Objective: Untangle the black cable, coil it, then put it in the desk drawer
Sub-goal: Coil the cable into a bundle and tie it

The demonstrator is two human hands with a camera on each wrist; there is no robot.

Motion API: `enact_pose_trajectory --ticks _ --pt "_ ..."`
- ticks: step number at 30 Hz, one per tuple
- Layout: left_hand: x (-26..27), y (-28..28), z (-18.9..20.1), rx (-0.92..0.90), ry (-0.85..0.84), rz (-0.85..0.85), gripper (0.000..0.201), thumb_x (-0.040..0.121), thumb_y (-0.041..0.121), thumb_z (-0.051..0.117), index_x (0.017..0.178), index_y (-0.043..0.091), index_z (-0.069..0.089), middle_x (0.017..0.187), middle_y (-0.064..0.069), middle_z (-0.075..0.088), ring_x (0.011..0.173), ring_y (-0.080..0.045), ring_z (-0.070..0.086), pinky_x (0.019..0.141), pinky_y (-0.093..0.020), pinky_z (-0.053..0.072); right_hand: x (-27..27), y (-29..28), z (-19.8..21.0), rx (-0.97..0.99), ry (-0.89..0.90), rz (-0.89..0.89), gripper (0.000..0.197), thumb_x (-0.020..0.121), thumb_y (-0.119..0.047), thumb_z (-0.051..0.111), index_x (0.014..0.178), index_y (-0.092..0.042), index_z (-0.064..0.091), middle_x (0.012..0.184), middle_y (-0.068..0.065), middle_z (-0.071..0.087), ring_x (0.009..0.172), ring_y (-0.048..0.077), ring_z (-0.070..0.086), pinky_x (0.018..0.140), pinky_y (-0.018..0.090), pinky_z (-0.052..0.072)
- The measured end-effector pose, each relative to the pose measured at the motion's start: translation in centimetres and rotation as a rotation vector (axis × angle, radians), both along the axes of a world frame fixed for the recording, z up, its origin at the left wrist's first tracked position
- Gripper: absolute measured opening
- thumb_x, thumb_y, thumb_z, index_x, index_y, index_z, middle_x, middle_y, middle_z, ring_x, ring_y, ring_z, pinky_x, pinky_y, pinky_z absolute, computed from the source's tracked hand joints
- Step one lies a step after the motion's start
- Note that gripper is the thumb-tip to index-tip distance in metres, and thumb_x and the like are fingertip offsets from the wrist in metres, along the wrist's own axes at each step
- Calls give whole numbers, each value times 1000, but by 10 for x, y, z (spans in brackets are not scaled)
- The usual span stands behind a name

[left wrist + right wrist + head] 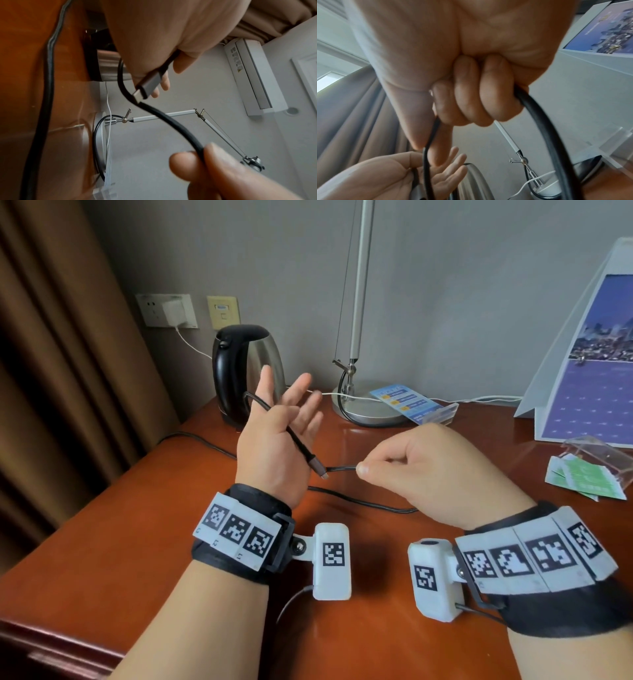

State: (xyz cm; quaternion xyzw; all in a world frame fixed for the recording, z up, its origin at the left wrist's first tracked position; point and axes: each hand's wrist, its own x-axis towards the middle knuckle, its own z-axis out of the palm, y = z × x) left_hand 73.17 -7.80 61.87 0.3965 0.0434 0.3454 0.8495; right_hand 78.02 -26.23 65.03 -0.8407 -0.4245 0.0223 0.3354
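The black cable (297, 438) lies across the palm of my raised left hand (270, 453), between thumb and forefinger, and loops behind the thumb. Its grey plug (317, 468) hangs at the heel of that palm; the left wrist view shows the plug (148, 84) close up. The left fingers are straight and spread. My right hand (421, 470) pinches the cable just right of the plug with thumb and forefinger, and its other fingers (471, 94) curl round the cable (544, 121). A further black strand (359, 502) lies on the desk under both hands. No drawer shows.
On the brown desk (137, 542) stand a steel kettle (246, 364) at the back left, a lamp base (366, 414) with a white charger lead (342, 395), a card holder (416, 404), a calendar stand (589, 378) and a clear box with green sachets (599, 467). A curtain hangs at left.
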Motion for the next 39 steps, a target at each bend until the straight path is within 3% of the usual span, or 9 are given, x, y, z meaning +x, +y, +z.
enact_pose_trajectory --ticks 7,11,13,16,18,21,28,34,39 --pt "-6 -5 6 44 11 -181 66 100 -6 36 154 31 43 131 -15 70 114 -36 69 96 -54 58 -6 -7 8 -21 36 129 18 89 -23 70 74 -26 80 50 -4 56 48 6 46 49 19 35" --pt "-13 -16 7 226 97 -392 52 104 10 51 150 34 48 115 -13 73 94 -35 71 70 -42 61 -5 -9 8 38 60 166 28 86 -9 60 81 -28 80 65 -14 69 62 3 63 62 21 48" --pt "-14 -20 6 276 104 -469 43 110 18 42 150 31 49 104 -13 71 75 -30 70 56 -34 57 -5 -8 7 40 21 176 24 86 -13 61 84 -30 79 83 -11 76 84 9 70 81 34 54" --pt "-13 -21 1 377 154 -462 35 112 24 39 144 26 54 85 -8 66 56 -24 53 38 -22 38 -3 -6 6 62 -2 181 26 90 -7 64 86 -28 79 88 -21 76 101 -1 67 91 18 47" --pt "-10 -19 -2 444 212 -405 32 112 27 39 138 20 57 71 -2 60 50 -17 42 39 -18 19 -1 -4 2 105 -28 137 19 90 -16 68 87 -32 78 87 -16 76 92 5 69 89 27 51" --pt "-10 -15 -2 468 265 -360 34 113 28 36 132 10 59 62 -5 53 43 -12 27 44 -17 14 9 -2 -3 286 50 84 10 81 -32 75 90 -28 71 80 -1 74 77 22 70 80 49 56" --pt "-20 -5 11 191 140 -413 42 107 43 41 107 14 72 53 6 28 47 -9 7 40 -17 7 22 -4 -6 567 139 59 14 96 -6 67 91 -20 69 66 -12 61 66 13 63 65 19 50" --pt "-26 15 12 -63 -79 -455 33 105 42 47 106 19 71 55 12 19 42 -4 11 33 -16 10 27 -13 -3 620 72 46 12 91 -10 72 88 -21 71 75 -13 70 72 8 64 75 22 51" --pt "-22 12 10 -69 -147 -427 23 106 31 47 106 20 67 57 11 17 41 -4 15 33 -16 15 27 -13 -3 609 111 65 6 91 -19 69 86 -15 70 59 -16 60 52 1 51 58 11 38"
